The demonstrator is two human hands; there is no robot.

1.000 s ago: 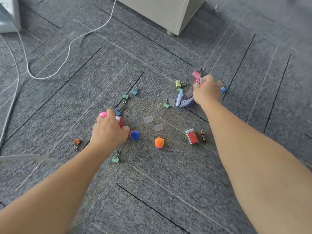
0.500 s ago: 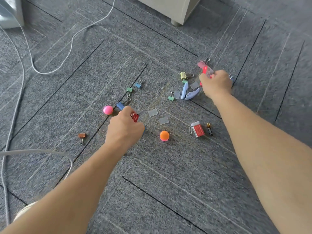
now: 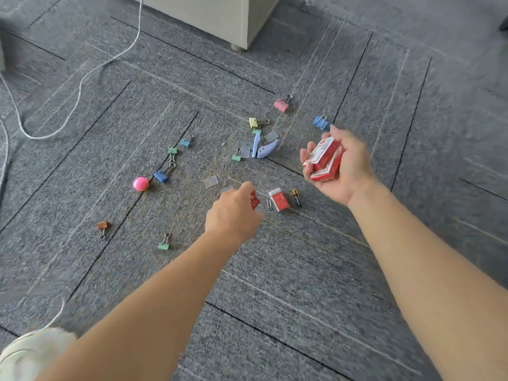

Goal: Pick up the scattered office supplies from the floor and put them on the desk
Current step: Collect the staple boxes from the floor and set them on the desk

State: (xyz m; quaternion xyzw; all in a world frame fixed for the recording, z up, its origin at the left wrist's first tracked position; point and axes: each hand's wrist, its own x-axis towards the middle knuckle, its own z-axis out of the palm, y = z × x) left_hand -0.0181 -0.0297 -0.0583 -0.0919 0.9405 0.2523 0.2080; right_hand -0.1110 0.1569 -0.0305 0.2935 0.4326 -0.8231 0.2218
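Note:
My right hand (image 3: 341, 166) is raised palm-up over the carpet and holds two red and white boxes (image 3: 325, 159). My left hand (image 3: 233, 213) is closed on a small red item (image 3: 255, 200) just left of a red and white eraser (image 3: 279, 199), and hides the floor under it. Beside the eraser lie a paper clip (image 3: 268, 202) and a black battery (image 3: 297, 198). Still on the carpet are a pink ball (image 3: 140, 183), a lilac staple remover (image 3: 264, 149), clear plastic tabs (image 3: 210, 181) and several coloured binder clips, among them pink (image 3: 281, 104), yellow (image 3: 254, 122), blue (image 3: 320, 121), green (image 3: 164, 243) and orange (image 3: 102, 226).
A beige cabinet (image 3: 220, 15) on a small foot stands at the top middle. A white cable (image 3: 82, 78) snakes across the carpet at the left. A pale cloth-covered shape (image 3: 27, 353) fills the bottom left corner. Grey carpet tiles cover the floor.
My right hand lifted off the floor and turned palm-up with the red boxes. My left hand moved right, past where the orange ball lay, to beside the eraser; that ball is out of sight.

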